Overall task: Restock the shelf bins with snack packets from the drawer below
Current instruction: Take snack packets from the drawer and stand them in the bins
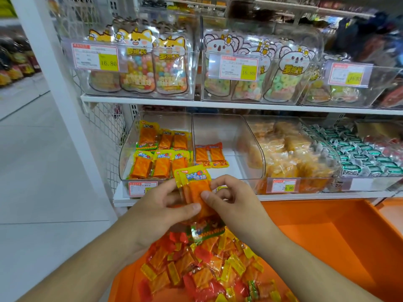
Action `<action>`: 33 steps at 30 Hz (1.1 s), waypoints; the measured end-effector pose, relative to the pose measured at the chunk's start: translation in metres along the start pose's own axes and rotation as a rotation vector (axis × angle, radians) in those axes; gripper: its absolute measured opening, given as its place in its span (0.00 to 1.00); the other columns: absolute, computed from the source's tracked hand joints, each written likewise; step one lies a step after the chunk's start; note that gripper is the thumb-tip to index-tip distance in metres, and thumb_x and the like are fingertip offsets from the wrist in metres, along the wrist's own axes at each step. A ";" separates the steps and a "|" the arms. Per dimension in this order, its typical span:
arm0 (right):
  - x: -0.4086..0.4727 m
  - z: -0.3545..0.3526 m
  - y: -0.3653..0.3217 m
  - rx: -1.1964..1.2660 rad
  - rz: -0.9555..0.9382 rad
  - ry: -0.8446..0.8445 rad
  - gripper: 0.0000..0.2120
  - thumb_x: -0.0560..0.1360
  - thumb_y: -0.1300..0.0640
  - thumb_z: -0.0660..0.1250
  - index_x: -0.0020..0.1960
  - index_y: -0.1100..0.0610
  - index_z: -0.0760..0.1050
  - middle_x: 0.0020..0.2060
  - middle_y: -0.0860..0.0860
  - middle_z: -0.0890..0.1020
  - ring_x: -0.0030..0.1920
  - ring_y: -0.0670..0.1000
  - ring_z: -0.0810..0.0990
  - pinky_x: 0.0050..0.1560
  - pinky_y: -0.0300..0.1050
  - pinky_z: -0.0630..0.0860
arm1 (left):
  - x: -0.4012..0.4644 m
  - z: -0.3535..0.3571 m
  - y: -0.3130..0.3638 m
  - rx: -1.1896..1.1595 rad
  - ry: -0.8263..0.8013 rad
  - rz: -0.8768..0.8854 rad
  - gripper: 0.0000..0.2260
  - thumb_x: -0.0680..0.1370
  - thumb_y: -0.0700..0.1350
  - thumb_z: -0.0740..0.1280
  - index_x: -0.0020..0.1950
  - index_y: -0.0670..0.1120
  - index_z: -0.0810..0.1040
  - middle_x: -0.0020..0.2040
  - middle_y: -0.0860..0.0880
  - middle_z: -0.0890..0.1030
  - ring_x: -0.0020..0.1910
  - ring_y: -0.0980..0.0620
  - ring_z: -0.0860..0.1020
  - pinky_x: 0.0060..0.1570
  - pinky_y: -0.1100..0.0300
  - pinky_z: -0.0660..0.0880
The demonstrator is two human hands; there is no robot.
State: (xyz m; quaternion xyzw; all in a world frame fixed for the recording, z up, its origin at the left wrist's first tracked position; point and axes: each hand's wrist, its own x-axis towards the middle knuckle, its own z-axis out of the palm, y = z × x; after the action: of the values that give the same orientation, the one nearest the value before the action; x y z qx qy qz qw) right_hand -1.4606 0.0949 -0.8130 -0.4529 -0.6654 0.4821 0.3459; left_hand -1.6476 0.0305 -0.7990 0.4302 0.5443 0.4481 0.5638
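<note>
Both hands, left hand (172, 203) and right hand (231, 199), pinch a small stack of yellow-topped orange snack packets (196, 188), upright, glossy film.

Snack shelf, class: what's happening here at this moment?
A person is restocking. Both hands, left hand and right hand, pinch a small stack of yellow-topped orange snack packets in front of the lower shelf. The left clear bin already holds rows of matching packets; the next bin holds only two red-topped ones. Below, the open orange drawer holds a loose pile of mixed packets.
</note>
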 end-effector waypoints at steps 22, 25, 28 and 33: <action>0.086 0.011 0.018 -0.834 -0.312 -0.150 0.33 0.84 0.51 0.62 0.85 0.43 0.51 0.82 0.35 0.51 0.80 0.35 0.46 0.72 0.24 0.42 | 0.126 -0.068 0.035 0.494 0.499 0.088 0.23 0.76 0.49 0.77 0.70 0.49 0.76 0.53 0.47 0.83 0.47 0.53 0.83 0.37 0.63 0.72; 0.086 0.008 0.017 -0.822 -0.317 -0.160 0.33 0.85 0.50 0.60 0.85 0.42 0.48 0.81 0.31 0.47 0.75 0.29 0.43 0.69 0.21 0.40 | 0.171 -0.076 0.038 0.482 0.547 0.064 0.22 0.76 0.48 0.77 0.67 0.44 0.79 0.55 0.47 0.83 0.49 0.51 0.82 0.48 0.57 0.78; 0.088 0.006 0.018 -0.801 -0.302 -0.163 0.34 0.85 0.49 0.60 0.84 0.40 0.46 0.80 0.29 0.45 0.78 0.31 0.44 0.73 0.24 0.45 | 0.215 -0.082 0.037 0.464 0.633 0.013 0.17 0.73 0.50 0.79 0.57 0.43 0.84 0.53 0.45 0.86 0.51 0.45 0.84 0.56 0.49 0.81; 0.090 -0.001 0.017 -0.803 -0.300 -0.203 0.35 0.84 0.54 0.59 0.84 0.38 0.45 0.79 0.27 0.43 0.79 0.34 0.41 0.80 0.35 0.51 | 0.259 -0.076 0.029 0.680 0.582 -0.012 0.18 0.77 0.53 0.75 0.61 0.43 0.83 0.60 0.44 0.84 0.60 0.43 0.82 0.59 0.52 0.79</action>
State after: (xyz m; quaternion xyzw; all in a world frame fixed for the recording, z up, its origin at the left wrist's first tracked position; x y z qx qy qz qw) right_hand -1.4867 0.1812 -0.8269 -0.3999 -0.8892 0.1717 0.1414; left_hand -1.7228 0.2889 -0.8327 0.4442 0.7991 0.3427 0.2162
